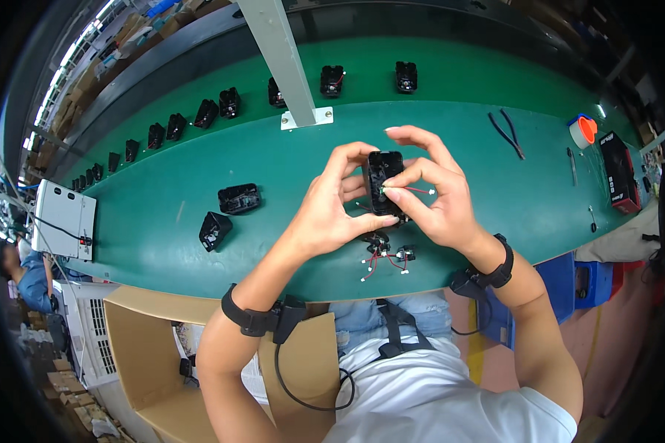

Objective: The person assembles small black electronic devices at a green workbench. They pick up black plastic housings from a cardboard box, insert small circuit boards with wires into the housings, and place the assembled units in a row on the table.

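Note:
My left hand [331, 207] and my right hand [436, 196] hold a black plastic housing [383, 171] upright between them above the green bench [162, 199]. The right thumb and forefinger pinch a thin red wire with a white end [420, 191] at the housing's side. Under my hands lie small black parts with red wires and white connectors [386, 258]. Both wrists wear black straps with cables.
Two black housings [239, 198] [215, 229] lie at the left of the bench. A row of black housings [229, 102] runs along the far belt. Pliers [508, 131], a tape roll [584, 130], a grey post [284, 59], a cardboard box [144, 347] at my left.

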`<action>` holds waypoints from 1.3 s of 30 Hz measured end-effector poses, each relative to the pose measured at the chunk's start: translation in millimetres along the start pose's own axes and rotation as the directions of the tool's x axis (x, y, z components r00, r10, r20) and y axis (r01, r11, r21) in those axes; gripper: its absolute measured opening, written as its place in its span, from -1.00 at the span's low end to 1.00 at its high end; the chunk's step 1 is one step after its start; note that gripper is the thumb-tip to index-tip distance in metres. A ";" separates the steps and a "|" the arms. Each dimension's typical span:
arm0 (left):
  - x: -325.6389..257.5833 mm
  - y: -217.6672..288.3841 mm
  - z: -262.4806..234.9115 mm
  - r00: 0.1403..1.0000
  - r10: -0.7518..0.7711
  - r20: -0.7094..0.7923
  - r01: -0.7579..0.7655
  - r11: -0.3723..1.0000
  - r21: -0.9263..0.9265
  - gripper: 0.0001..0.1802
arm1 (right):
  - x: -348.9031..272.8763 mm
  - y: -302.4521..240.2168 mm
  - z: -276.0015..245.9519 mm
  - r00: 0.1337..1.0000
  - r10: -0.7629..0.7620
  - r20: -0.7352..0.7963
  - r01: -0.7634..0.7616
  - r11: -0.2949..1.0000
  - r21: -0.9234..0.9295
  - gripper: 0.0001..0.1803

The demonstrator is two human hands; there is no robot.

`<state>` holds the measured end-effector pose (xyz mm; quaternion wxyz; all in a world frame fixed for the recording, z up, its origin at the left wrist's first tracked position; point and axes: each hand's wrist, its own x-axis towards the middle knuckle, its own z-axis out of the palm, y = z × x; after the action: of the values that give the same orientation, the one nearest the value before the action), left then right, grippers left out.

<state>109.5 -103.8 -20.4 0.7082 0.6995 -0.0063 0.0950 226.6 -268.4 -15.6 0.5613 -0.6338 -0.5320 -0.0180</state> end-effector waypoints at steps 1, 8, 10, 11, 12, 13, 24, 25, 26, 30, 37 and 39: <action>-0.4 0.7 -0.4 1.000 0.006 -0.002 -0.006 1.000 0.029 0.01 | -0.3 0.2 0.2 1.000 0.002 -0.006 -0.002 1.000 -0.005 -0.92; 4.2 5.2 3.6 0.993 0.098 -0.066 -0.077 0.961 0.266 -0.02 | -4.6 -9.5 -1.8 0.995 0.075 -0.058 -0.076 0.997 -0.016 -0.91; 2.9 5.6 1.0 0.991 0.112 -0.079 -0.086 0.958 0.272 -0.02 | -3.4 -9.8 1.6 0.997 0.060 -0.049 -0.061 0.998 -0.011 -0.91; 3.4 4.9 1.3 0.988 0.125 -0.089 -0.097 0.958 0.269 -0.01 | -2.2 -9.9 1.1 0.998 0.050 -0.039 -0.050 0.999 -0.015 -0.90; 2.4 3.6 0.9 0.987 0.130 -0.092 -0.100 0.957 0.274 -0.02 | -2.9 -8.5 2.2 0.997 0.063 -0.034 -0.063 0.998 0.000 -0.91; 0.1 2.2 -0.2 0.986 0.135 -0.095 -0.103 0.955 0.279 -0.03 | -4.5 -5.4 4.4 0.997 0.076 -0.029 -0.076 0.997 0.016 -0.91; 3.2 7.7 1.9 0.933 0.359 -0.015 -0.273 0.737 0.619 -0.06 | -2.7 4.8 4.4 0.991 0.122 0.045 -0.126 0.988 0.094 -0.93; 2.2 9.4 -1.1 0.923 0.384 0.017 -0.298 0.686 0.664 -0.06 | -2.7 6.6 4.9 0.987 0.144 0.074 -0.156 0.971 0.181 -0.94; 1.9 11.1 -1.7 0.911 0.409 0.047 -0.321 0.633 0.704 -0.06 | -4.1 10.4 3.8 0.980 0.164 0.110 -0.188 0.946 0.263 -0.94; 1.8 19.1 -3.2 0.895 0.437 0.089 -0.303 0.449 0.840 -0.06 | -2.5 17.3 -7.9 0.866 0.280 0.415 -0.491 0.636 0.595 -0.83; -2.0 13.3 -4.2 0.811 0.572 0.121 -0.295 0.221 0.929 -0.13 | -15.4 29.6 1.0 0.704 0.237 0.669 -0.706 0.127 0.697 -0.60; -3.5 11.4 -0.7 0.850 0.519 0.091 -0.237 0.223 0.946 -0.10 | -19.1 32.6 0.9 0.697 0.239 0.676 -0.707 0.070 0.704 -0.59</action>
<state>104.4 -103.5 -9.7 0.1234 0.9329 -0.0347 0.3366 240.5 -273.8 -50.4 0.6729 -0.2953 -0.2834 0.6162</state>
